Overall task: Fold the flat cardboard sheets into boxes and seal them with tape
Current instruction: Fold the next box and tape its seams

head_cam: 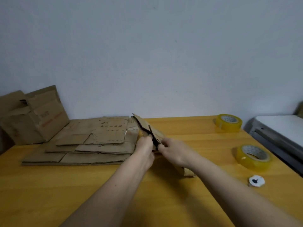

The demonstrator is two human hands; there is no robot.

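A small flat cardboard sheet stands tilted on edge at the middle of the yellow table, its corrugated edge toward me. My left hand grips its left face and my right hand grips its right face, fingers curled onto the cardboard. A stack of flat cardboard sheets lies to the left. Two rolls of yellow-tinted tape sit on the right: one far, one nearer. The sheet's lower part is hidden behind my hands.
A folded cardboard box stands at the far left against the wall. A small white disc with a black mark lies near the right edge. A white and grey appliance stands beyond the table's right side.
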